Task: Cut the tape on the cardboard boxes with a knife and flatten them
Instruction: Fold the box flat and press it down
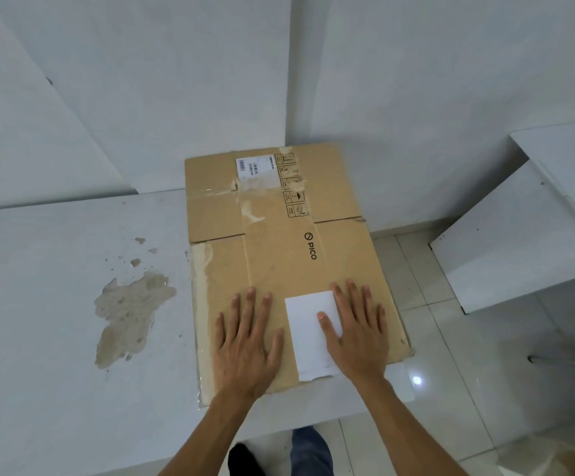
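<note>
- A flattened brown cardboard box point(279, 262) printed with a black "PICO" logo is lying flat on the right end of a white table point(55, 304), its far end reaching toward the corner of the white walls and its right edge hanging slightly past the table's side.
- The left hand point(244, 345) is pressing palm-down on the near part of the cardboard, fingers straight and spread, grasping nothing.
- The right hand point(358, 334) is pressing palm-down just beside it, fingers also straight and released, with the thumb and part of the palm lying over a plain white rectangular label point(308, 334) stuck to the cardboard between the two hands.
- A white shipping label with barcodes point(256, 168) and a column of black handling symbols are sitting at the far end of the cardboard, with torn strips of clear tape around them.
- A large brownish patch of worn surface point(128, 314) is showing on the table well to the left of the cardboard.
- A white cabinet point(526, 235) is standing on the pale tiled floor to the right.
- A leg in blue jeans point(310, 451) is showing below the table edge.
</note>
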### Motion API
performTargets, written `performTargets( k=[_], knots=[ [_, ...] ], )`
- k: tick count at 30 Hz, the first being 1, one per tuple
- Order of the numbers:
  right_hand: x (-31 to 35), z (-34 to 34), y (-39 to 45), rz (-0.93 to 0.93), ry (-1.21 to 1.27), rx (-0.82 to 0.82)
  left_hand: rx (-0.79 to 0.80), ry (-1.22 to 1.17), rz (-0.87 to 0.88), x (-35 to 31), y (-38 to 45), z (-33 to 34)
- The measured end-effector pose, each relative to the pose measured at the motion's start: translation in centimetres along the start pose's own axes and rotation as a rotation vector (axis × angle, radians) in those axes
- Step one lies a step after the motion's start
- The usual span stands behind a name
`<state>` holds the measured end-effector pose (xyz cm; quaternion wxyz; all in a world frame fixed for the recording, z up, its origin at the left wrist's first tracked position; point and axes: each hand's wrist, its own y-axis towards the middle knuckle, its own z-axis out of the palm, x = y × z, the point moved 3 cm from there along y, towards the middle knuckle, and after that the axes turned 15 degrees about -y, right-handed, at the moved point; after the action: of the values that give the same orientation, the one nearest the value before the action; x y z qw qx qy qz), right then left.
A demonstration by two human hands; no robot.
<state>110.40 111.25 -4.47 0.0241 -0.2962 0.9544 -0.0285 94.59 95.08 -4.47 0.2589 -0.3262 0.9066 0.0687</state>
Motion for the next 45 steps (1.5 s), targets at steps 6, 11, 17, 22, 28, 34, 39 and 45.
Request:
performTargets(
  k=[6,11,17,22,28,34,39,45],
  knots=[
    [-0.8,-0.4,0.7,-0.019,-0.001,0.010,-0.023,0.005,-0.037,0.0,0.4,-0.2],
    [-1.0,-0.5,0.7,-0.054,-0.016,0.002,-0.105,-0.066,-0.269,0.4,1.0,-1.1],
    [-1.8,-0.7,2.3,-0.385,-0.142,0.011,-0.005,0.005,0.010,0.1,2.4,-1.3],
    [-1.7,-0.5,3.4,-0.527,-0.141,-0.012,0.045,0.029,0.134,0.0,3.5,-1.4],
    [-2.5,-0.5,4.6,-0.379,-0.120,0.027,-0.034,-0.052,-0.124,0.9,3.7,-2.2],
    [0.3,-1.8,9.5,-0.521,-0.109,-0.046,0.029,0.031,0.071,-0.1,8.7,-2.2],
    [4.7,-3.1,16.2,-0.550,-0.113,-0.070,-0.009,0.070,0.061,-0.8,16.2,-2.1],
    [6.4,-3.2,20.4,-0.523,-0.123,-0.052,-0.054,0.056,-0.029,0.0,19.7,-1.5]
  ],
)
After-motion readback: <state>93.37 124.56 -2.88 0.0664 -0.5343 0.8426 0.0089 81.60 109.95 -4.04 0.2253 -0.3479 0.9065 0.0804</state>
